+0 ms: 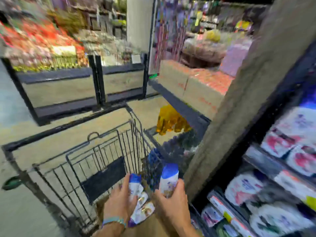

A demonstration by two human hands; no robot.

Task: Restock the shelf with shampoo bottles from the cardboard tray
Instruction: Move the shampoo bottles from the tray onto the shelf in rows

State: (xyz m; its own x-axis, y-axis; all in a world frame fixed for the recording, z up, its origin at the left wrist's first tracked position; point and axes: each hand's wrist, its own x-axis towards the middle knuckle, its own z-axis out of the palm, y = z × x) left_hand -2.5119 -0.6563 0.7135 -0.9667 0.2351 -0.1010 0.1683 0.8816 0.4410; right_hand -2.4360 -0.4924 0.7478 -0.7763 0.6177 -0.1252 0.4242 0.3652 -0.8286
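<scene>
Left hand (119, 199) fingers curled around shampoo bottle (135, 185) over cardboard tray (102, 207); right hand (171, 200) grips second bottle (168, 180) upright, near shelf (256, 194).

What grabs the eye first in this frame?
Both hands at bottom centre: the right hand holds a white, blue-capped shampoo bottle upright, the left hand grips a second bottle over the cardboard tray in the wire cart. Packed shelves fill the right edge; the whole frame is motion-blurred.
</scene>
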